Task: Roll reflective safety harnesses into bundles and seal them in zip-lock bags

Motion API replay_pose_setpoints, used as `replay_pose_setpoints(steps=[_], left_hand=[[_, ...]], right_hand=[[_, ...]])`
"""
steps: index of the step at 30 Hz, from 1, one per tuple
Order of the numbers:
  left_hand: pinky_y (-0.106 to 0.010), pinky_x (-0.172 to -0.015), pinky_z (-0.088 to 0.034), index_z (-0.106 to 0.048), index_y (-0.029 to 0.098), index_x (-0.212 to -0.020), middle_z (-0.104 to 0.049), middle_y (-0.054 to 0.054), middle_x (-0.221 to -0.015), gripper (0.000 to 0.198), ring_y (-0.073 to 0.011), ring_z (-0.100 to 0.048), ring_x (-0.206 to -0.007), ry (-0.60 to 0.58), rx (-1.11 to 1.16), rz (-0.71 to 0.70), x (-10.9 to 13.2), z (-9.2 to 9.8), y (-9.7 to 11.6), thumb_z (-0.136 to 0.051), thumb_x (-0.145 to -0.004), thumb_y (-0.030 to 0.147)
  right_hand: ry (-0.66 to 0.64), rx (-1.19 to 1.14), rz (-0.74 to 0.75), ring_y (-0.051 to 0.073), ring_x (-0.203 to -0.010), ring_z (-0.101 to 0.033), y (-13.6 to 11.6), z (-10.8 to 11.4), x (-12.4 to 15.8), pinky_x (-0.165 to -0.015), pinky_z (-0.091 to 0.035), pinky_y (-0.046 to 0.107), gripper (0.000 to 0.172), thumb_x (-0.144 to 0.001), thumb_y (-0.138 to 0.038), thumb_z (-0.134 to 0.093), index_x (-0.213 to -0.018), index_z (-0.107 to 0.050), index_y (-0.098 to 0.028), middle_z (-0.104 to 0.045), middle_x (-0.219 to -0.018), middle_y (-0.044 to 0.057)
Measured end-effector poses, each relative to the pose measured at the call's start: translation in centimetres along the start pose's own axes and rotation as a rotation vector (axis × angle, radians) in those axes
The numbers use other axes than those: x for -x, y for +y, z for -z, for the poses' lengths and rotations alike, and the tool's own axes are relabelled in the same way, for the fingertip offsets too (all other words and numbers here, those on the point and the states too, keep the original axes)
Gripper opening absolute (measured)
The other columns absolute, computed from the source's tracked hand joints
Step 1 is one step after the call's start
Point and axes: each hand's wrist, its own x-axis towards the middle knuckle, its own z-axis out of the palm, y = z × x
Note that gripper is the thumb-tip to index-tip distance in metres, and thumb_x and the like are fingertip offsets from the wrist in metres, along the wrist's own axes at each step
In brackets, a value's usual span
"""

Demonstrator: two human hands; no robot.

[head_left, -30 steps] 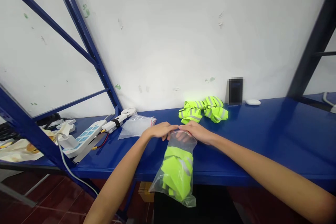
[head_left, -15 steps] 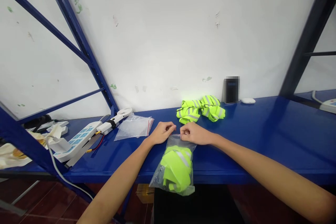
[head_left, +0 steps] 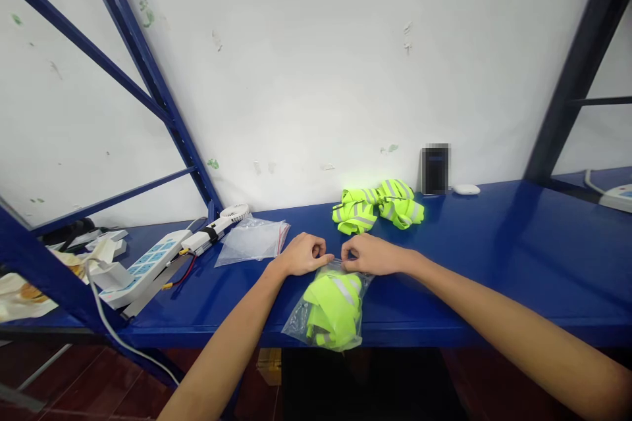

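A clear zip-lock bag (head_left: 295,321) lies at the front edge of the blue table, its lower end over the edge. Inside it is a bundled neon-yellow reflective vest or strap (head_left: 332,309) with grey stripes. My left hand (head_left: 307,254) pinches the bag's top edge at its left part, thumb and fingers curled. Just to the right, my right hand (head_left: 366,254) pinches the same edge, fingers closed on it. Behind the hands, several more neon-yellow reflective bundles (head_left: 378,205) rest by the wall. Flat empty zip-lock bags (head_left: 253,240) lie left of my left hand.
A white power strip (head_left: 148,263), a small handheld fan (head_left: 234,212) and a red-black cable (head_left: 186,271) are on the left. A blurred-out dark upright object (head_left: 435,171) and a white case (head_left: 467,189) stand back right. Blue frame posts (head_left: 170,105) rise at left.
The bag and its bundle have tilted up slightly, so the lower end sits higher. My left thumb has moved right along the bag's top edge, nearer my right hand.
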Motion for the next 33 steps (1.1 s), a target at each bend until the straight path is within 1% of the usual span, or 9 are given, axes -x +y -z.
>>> replay_pose_setpoints(steps=[4, 8, 13, 16, 18, 22, 25, 29, 33], left_hand=[[-0.023, -0.053, -0.029, -0.057, 0.016, -0.069, -0.046, 0.004, -0.054, 0.026, -0.009, -0.039, -0.051, -0.019, 0.154, 0.022, -0.1, -0.3, -0.2, -0.057, -0.082, 0.038], [-0.021, -0.056, -0.033, -0.054, 0.015, -0.079, -0.051, 0.003, -0.064, 0.019, -0.0091, -0.044, -0.058, 0.058, 0.428, 0.027, -0.3, -0.3, -0.1, -0.059, -0.081, 0.033], [-0.021, -0.057, -0.034, -0.059, 0.014, -0.098, -0.06, 0.001, -0.066, 0.025, -0.0096, -0.049, -0.058, 0.093, 0.687, 0.076, -0.9, -0.6, -0.1, -0.062, -0.079, 0.03], [-0.022, -0.06, -0.037, -0.066, 0.012, -0.095, -0.065, -0.003, -0.071, 0.024, -0.0113, -0.053, -0.062, 0.079, 0.731, 0.089, -1.2, -0.8, -0.3, -0.062, -0.079, 0.03], [-0.022, -0.061, -0.038, -0.068, 0.012, -0.089, -0.066, -0.004, -0.073, 0.023, -0.012, -0.055, -0.063, 0.089, 0.758, 0.101, -1.3, -0.9, -0.3, -0.063, -0.078, 0.032], [-0.023, -0.062, -0.039, -0.067, 0.011, -0.084, -0.066, -0.004, -0.072, 0.024, -0.0122, -0.057, -0.063, 0.127, 0.775, 0.114, -1.2, -0.9, -0.1, -0.07, -0.074, 0.033], [-0.022, -0.063, -0.04, -0.065, 0.011, -0.083, -0.065, -0.004, -0.073, 0.026, -0.0115, -0.057, -0.065, 0.152, 0.788, 0.113, -1.1, -0.9, -0.1, -0.073, -0.072, 0.033], [-0.022, -0.064, -0.04, -0.063, 0.013, -0.097, -0.064, -0.002, -0.072, 0.032, -0.0111, -0.057, -0.065, 0.171, 0.819, 0.108, -1.0, -1.1, -0.5, -0.074, -0.073, 0.031], [-0.024, -0.071, -0.042, -0.058, 0.016, -0.118, -0.063, 0.0, -0.073, 0.05, -0.0137, -0.061, -0.072, 0.21, 0.898, 0.085, -1.2, -1.5, -0.7, -0.074, -0.072, 0.028]], right_hand=[[0.101, -0.096, 0.049, 0.01, -0.056, -0.045, -0.1, 0.1, -0.1, -0.053, -0.029, 0.023, 0.008, -0.076, -0.024, -0.06, -0.078, -0.064, -0.017, -0.051, -0.061, -0.003], [0.215, -0.227, 0.077, 0.012, -0.067, -0.051, -0.1, 0.2, -0.3, -0.061, -0.036, 0.023, 0.003, -0.076, -0.019, -0.059, -0.076, -0.058, -0.016, -0.057, -0.073, 0.0], [0.202, -0.349, 0.009, 0.011, -0.059, -0.05, 0.5, 0.0, -0.6, -0.055, -0.035, 0.023, 0.009, -0.079, -0.021, -0.054, -0.072, -0.049, -0.018, -0.054, -0.066, -0.002], [0.154, -0.466, -0.026, 0.01, -0.051, -0.05, 0.9, -0.4, -0.7, -0.05, -0.035, 0.022, 0.009, -0.081, -0.022, -0.049, -0.073, -0.046, -0.019, -0.053, -0.065, -0.003], [0.157, -0.482, -0.034, 0.008, -0.048, -0.048, 0.9, -0.5, -0.8, -0.048, -0.034, 0.021, 0.011, -0.082, -0.021, -0.048, -0.072, -0.046, -0.018, -0.052, -0.064, -0.003], [0.205, -0.473, -0.043, 0.008, -0.051, -0.047, 0.9, -0.4, -0.9, -0.05, -0.034, 0.021, 0.011, -0.08, -0.022, -0.052, -0.071, -0.05, -0.018, -0.051, -0.063, -0.004], [0.196, -0.507, -0.027, 0.009, -0.054, -0.049, 1.1, -0.6, -1.1, -0.052, -0.037, 0.021, 0.01, -0.077, -0.023, -0.058, -0.072, -0.052, -0.017, -0.054, -0.062, -0.003], [0.206, -0.641, -0.031, 0.01, -0.053, -0.052, 1.6, -1.0, -1.5, -0.052, -0.039, 0.022, 0.014, -0.072, -0.026, -0.065, -0.073, -0.055, -0.017, -0.057, -0.059, -0.003], [0.188, -0.685, -0.142, 0.01, -0.046, -0.049, 1.7, -1.1, -1.5, -0.047, -0.036, 0.022, 0.02, -0.071, -0.028, -0.066, -0.087, -0.062, -0.015, -0.058, -0.056, -0.003]])
